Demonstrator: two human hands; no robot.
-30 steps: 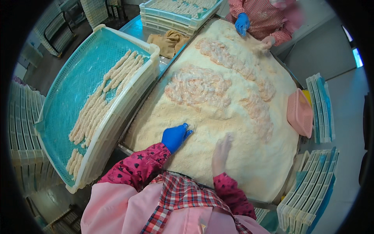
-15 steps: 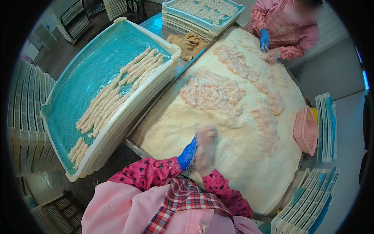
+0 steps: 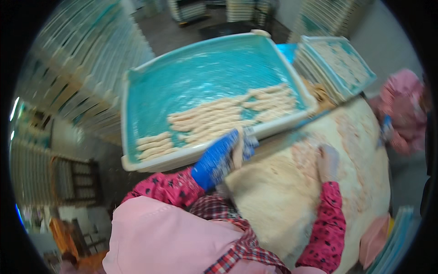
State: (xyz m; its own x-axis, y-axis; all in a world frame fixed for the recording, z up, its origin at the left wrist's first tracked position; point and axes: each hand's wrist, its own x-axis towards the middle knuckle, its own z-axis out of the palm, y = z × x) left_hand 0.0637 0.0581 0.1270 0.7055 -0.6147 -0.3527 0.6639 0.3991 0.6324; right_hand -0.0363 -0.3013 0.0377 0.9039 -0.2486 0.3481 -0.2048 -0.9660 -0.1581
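Note:
My left hand (image 3: 216,160), in a blue glove dusted with white powder, is at the near rim of the turquoise-lined tray (image 3: 182,68). Its fingers are closed on a pale, floury meat strip (image 3: 237,150), partly hidden and blurred. Rows of similar coated strips (image 3: 210,116) lie along the tray's near side. Over on the powder-covered table, my right hand (image 3: 328,164), in a clear glove, touches the pile of raw pink meat pieces (image 3: 303,157). Its fingers are smeared by motion, so their grip does not show.
Pale flour or crumbs (image 3: 273,201) cover the table. A stack of filled trays (image 3: 340,64) stands at its far end, beside a brown cloth (image 3: 319,93). A co-worker (image 3: 401,109) works at the right. A pink basket (image 3: 375,239) sits by the right edge; tall tray stacks (image 3: 91,59) rise at the left.
My hands were together over the powder and are now apart: the left has moved to the tray's rim with a strip, the right to the raw meat. The view has turned left.

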